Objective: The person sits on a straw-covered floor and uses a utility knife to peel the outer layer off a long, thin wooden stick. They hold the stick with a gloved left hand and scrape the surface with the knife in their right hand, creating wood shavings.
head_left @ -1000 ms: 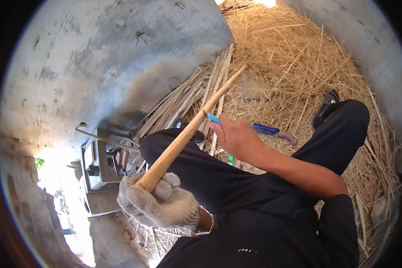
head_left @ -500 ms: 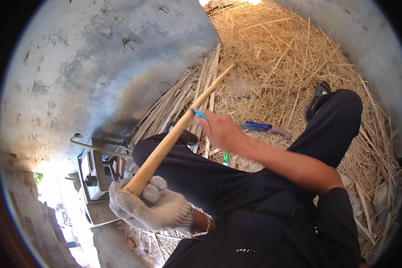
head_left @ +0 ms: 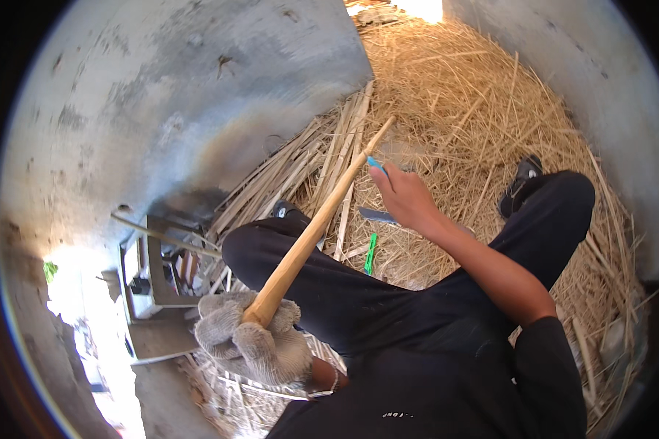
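Note:
A long, tapering pale wooden stick (head_left: pixel 307 235) slants up and away from me, its thick end low on the left. My left hand (head_left: pixel 255 338), in a knitted grey-white glove, is closed around that thick end. My bare right hand (head_left: pixel 406 194) is closed on a small bright blue tool (head_left: pixel 374 164), which meets the stick near its thin far end. Most of the tool is hidden by the fingers, so its exact kind does not show. Beyond the right wrist, a broad metal blade (head_left: pixel 377 215) lies on the straw, partly covered by the arm.
A slim green tool (head_left: pixel 370 254) lies between my bent legs. Flat wooden strips (head_left: pixel 300 164) are heaped along the left wall (head_left: pixel 161 102). Straw and shavings (head_left: pixel 483 102) cover the floor ahead. A box-like frame holding odds and ends (head_left: pixel 150 278) stands at left, with a pole jutting over it.
My right hand and the blue tool have moved up along the stick toward its thin end. The stick's thick end and my gloved hand have shifted slightly right.

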`<move>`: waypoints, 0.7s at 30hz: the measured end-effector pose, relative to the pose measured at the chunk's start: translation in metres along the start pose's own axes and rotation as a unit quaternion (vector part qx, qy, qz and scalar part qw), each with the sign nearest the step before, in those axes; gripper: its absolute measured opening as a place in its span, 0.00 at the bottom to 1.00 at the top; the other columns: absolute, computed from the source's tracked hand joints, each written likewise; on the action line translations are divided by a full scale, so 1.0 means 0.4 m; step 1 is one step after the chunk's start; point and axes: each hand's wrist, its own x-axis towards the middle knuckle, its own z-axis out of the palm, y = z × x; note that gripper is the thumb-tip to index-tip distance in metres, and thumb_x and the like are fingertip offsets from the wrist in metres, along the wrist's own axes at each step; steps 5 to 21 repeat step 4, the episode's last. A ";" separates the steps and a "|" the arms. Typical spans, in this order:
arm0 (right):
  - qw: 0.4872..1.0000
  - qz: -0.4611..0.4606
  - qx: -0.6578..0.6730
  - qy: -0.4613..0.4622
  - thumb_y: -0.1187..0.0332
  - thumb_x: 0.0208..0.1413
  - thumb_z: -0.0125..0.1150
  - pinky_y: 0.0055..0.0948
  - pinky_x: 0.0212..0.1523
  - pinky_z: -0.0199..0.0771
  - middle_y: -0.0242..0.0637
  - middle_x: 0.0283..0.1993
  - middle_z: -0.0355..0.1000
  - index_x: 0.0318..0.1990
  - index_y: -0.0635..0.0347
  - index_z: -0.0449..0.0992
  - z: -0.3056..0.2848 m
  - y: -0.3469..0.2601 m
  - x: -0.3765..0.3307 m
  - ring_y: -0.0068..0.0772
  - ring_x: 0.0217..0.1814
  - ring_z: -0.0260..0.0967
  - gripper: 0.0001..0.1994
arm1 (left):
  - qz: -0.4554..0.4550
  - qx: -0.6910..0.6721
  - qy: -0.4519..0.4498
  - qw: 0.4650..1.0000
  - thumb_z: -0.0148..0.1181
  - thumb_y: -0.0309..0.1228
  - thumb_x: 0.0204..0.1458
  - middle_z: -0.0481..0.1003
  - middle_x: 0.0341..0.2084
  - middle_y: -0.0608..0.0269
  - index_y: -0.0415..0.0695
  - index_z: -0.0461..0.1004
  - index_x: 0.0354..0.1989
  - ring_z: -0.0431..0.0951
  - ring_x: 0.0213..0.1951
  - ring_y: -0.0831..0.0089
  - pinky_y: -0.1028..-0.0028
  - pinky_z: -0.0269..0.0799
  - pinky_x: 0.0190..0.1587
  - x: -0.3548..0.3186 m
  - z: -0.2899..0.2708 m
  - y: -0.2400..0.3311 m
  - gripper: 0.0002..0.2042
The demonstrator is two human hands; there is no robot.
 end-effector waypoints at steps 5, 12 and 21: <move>0.969 -0.199 0.108 -0.101 0.55 0.65 0.52 0.49 0.28 0.67 0.51 0.21 0.70 0.37 0.62 0.69 -0.103 -0.177 -0.162 0.59 0.25 0.70 0.16 | -0.028 -0.046 -0.036 0.998 0.65 0.36 0.51 0.66 0.29 0.52 0.38 0.68 0.38 0.73 0.19 0.71 0.82 0.69 0.10 -0.010 -0.051 0.002 0.16; 0.969 -0.199 0.108 -0.101 0.55 0.65 0.52 0.49 0.28 0.67 0.51 0.21 0.70 0.37 0.62 0.69 -0.103 -0.177 -0.162 0.59 0.25 0.70 0.16 | -0.028 -0.046 -0.036 0.998 0.65 0.36 0.51 0.66 0.29 0.52 0.38 0.68 0.38 0.73 0.19 0.71 0.82 0.69 0.10 -0.010 -0.051 0.002 0.16; 0.969 -0.199 0.108 -0.101 0.55 0.65 0.52 0.49 0.28 0.67 0.51 0.21 0.70 0.37 0.62 0.69 -0.103 -0.177 -0.162 0.59 0.25 0.70 0.16 | -0.028 -0.046 -0.036 0.998 0.65 0.36 0.51 0.66 0.29 0.52 0.38 0.68 0.38 0.73 0.19 0.71 0.82 0.69 0.10 -0.010 -0.051 0.002 0.16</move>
